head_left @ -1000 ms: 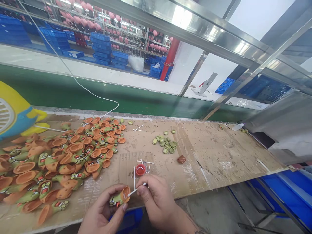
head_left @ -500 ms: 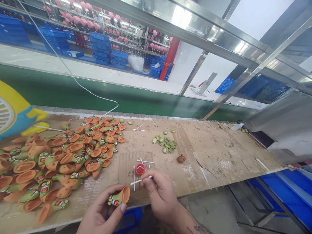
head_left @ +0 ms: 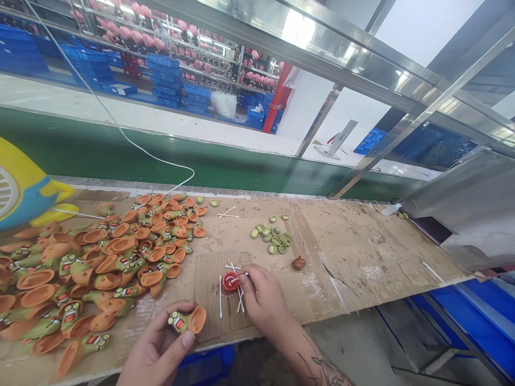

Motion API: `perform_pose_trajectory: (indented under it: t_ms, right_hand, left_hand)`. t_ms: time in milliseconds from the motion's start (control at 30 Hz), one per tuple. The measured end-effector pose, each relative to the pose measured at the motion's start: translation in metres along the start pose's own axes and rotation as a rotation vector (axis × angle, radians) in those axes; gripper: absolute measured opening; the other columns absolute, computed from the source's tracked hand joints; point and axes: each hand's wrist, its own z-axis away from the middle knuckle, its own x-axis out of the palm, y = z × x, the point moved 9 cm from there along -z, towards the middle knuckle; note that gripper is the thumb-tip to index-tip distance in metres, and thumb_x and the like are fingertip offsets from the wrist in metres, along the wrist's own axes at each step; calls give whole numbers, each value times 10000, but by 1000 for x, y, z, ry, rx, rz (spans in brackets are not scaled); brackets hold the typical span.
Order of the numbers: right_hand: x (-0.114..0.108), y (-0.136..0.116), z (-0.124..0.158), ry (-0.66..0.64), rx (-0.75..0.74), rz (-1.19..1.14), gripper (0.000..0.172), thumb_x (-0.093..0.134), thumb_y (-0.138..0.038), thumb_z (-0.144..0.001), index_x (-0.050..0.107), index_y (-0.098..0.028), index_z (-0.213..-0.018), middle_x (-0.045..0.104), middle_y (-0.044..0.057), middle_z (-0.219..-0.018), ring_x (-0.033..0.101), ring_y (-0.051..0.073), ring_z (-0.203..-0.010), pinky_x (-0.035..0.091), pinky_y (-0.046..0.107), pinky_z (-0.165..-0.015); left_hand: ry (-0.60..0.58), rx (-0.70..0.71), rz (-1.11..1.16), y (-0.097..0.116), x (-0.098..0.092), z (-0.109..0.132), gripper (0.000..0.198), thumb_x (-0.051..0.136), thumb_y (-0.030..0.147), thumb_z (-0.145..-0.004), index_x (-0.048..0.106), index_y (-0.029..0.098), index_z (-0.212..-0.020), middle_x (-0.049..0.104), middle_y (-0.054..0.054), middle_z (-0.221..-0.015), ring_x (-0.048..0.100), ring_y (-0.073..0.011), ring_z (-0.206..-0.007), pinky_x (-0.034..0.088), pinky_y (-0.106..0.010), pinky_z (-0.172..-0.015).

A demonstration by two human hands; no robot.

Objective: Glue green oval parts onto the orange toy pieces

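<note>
Between the thumb and fingers of my left hand (head_left: pixel 163 338) is a small green and orange figurine (head_left: pixel 187 320), its hollow orange end facing right and its painted face up. My right hand (head_left: pixel 265 295) pinches a cotton swab (head_left: pixel 240 277), with its tip inside a small red cup (head_left: pixel 230 281) of clear or whitish liquid. Several loose cotton swabs (head_left: pixel 220 297) lie around the cup on the cardboard. To the left spreads a large pile of similar figurines (head_left: pixel 120 245).
Small green oval pieces (head_left: pixel 272 238) lie in a group beyond my right hand, near a brown lump (head_left: pixel 299 262). A yellow and blue fan (head_left: pixel 34 185) stands at far left, with a white cable (head_left: pixel 140 145) hanging over the table. Cardboard (head_left: pixel 362 257) covers the tabletop.
My right hand has moved up and left, bringing the swab from above the cardboard into the red cup. My left hand with the figurine has shifted slightly left.
</note>
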Motion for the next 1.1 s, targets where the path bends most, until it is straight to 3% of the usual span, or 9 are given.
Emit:
perform_pose_trajectory:
  t_ms: [167,433,600,800,900,1033,1100]
  right_hand:
    - [-14,-17,7,51,31,-148,202,466,-268,-1061,631,-214,-958,671,9,-831,628,155,-781,453,260,-714]
    - [0,-47,16,-117,-10,-258,182,503,-266,-1040,634,-227,-920,684,-15,-827,633,134,-783,456,243,-752]
    - [7,-48,12,-143,-45,-246,178,476,-228,-1036,606,-225,-913,661,-15,-833,605,135,-780,430,245,-748]
    - [7,-52,14,-139,-90,-270,191,464,-252,-1043,604,-227,-914,653,-17,-821,601,131,-763,435,240,-736]
    - [0,-46,13,-99,-74,-279,186,483,-273,-1044,625,-231,-931,669,-20,-823,625,129,-772,458,233,-742]
    - [-12,-21,4,34,1,-189,174,496,-250,-1046,644,-210,-966,689,8,-866,636,147,-818,455,250,-754]
    - [-10,-11,-1,36,8,-110,189,494,-228,-1035,656,-196,-944,687,27,-878,632,164,-835,450,269,-764]
  left_hand:
    - [-37,-88,100,-8,5,0,654,961,472,-589,710,241,-1146,725,-18,-869,611,-187,-805,473,-232,-670]
    - [-205,-142,66,-22,4,-9,651,903,463,-697,704,248,-1278,718,-54,-896,580,-183,-740,529,-268,-677]
    - [-154,-134,109,-22,3,-4,603,863,465,-753,704,254,-1296,698,-36,-870,574,-176,-764,505,-236,-663]
    - [-197,-179,176,-26,9,-3,543,843,448,-787,731,226,-1270,700,-55,-878,576,-173,-739,520,-264,-656]
    - [-167,-214,205,-26,6,-4,520,845,438,-788,744,215,-1247,696,-52,-855,575,-160,-703,516,-256,-637]
    - [-167,-217,187,-20,5,-4,541,893,447,-723,769,227,-1201,719,-59,-862,594,-176,-704,540,-270,-627]
    - [-144,-215,194,-19,3,-5,537,918,447,-682,786,237,-1159,727,-50,-848,601,-176,-698,549,-258,-617]
